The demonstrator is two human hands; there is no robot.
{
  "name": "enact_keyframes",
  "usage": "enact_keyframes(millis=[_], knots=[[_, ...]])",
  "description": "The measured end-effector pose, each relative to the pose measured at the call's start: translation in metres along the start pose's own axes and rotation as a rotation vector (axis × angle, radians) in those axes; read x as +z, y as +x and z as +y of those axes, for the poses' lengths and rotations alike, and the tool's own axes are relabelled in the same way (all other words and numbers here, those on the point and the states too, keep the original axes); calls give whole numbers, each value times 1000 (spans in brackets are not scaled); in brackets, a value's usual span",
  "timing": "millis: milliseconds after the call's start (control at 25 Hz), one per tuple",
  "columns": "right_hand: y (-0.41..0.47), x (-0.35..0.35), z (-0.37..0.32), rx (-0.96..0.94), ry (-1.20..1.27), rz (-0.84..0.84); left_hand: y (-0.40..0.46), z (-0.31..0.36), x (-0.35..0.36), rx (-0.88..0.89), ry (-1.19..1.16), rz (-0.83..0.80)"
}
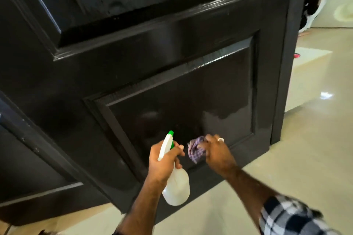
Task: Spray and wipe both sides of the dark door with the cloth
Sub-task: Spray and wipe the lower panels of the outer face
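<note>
Against door [172, 66], right hand [217, 150] gripping cloth [195, 149]; left hand [162, 162] around sprayer [176, 187].

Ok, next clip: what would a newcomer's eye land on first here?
The glossy dark panelled door fills most of the view, standing open over a pale shiny floor. Low in the frame, the left hand grips a white plastic spray bottle with a green nozzle, aimed at the lower panel. Beside it, the right hand holds a crumpled purple checked cloth at that panel.
</note>
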State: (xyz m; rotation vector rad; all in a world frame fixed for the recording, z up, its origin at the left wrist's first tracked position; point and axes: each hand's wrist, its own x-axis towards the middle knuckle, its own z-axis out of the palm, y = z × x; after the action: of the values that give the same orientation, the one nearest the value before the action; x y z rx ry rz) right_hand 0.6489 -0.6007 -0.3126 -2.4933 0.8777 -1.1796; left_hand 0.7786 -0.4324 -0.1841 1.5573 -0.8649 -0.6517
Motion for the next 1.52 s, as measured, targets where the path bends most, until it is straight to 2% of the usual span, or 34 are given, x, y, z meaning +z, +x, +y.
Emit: enact_keyframes(millis=[40,120,160,240,280,360,480,560,840,1000,1320,1520], knots=[[-17,2,0,170,147,10,-8,-1,7,-4,15,-13],[-44,-12,-17,596,672,54,-28,-6,21,8,31,-44],[-59,-25,-26,737,964,55,-42,-11,28,10,41,-75],[-94,-54,-36,916,1455,59,-71,-24,41,35,82,-177],[-111,-67,-39,977,1614,66,-84,-30,47,46,115,-228],[-146,-88,-42,1062,1765,139,-111,-45,59,22,183,-325],[-197,-99,-44,1234,1822,289,-140,-65,76,-49,288,-448],[-218,-99,-42,1267,1810,351,-150,-81,83,-86,338,-490],[-236,-82,-37,1269,1775,331,-163,-122,94,-179,502,-525],[-240,-75,-34,1254,1779,310,-159,-132,100,-231,538,-454],[-248,-72,-32,1272,1768,294,-167,-139,91,-267,362,-421],[-251,-70,-41,1270,1756,255,-176,-148,88,-301,357,-415]])
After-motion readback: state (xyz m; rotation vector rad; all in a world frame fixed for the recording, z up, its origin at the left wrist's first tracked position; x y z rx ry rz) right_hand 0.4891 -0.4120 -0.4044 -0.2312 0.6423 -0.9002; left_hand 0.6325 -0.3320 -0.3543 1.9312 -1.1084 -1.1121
